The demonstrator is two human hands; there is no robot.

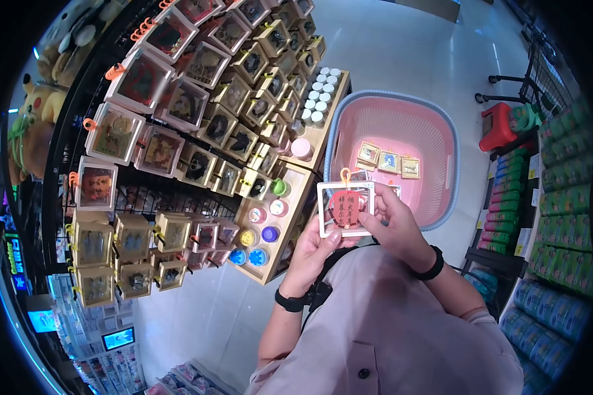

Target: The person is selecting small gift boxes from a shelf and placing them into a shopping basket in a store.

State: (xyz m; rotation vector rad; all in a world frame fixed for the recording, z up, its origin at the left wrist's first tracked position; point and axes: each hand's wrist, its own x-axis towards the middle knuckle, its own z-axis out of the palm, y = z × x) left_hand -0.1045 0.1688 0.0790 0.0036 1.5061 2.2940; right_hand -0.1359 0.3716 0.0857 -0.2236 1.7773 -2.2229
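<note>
Between both hands is a white-framed gift box (pixel 320 207) with a clear front, an orange hanging loop on top and a red tag with dark characters inside. My left hand (pixel 315 251) grips its lower left part, with the thumb at the bottom edge. My right hand (pixel 396 225) closes on its right side, fingers bent over the frame. Beyond the box stands a pink basket (pixel 402 112) with a blue-grey rim. Several small framed boxes (pixel 389 161) lie on its floor, some of them partly hidden by my hands.
At the left, a black rack (pixel 79 131) carries rows of hanging framed boxes (pixel 138 79). A wooden display stand (pixel 280 253) holds lidded jars (pixel 270 234). Shelves of green packs (pixel 566 224) line the right side, with a red container (pixel 496 127) and a trolley (pixel 527 79) near them.
</note>
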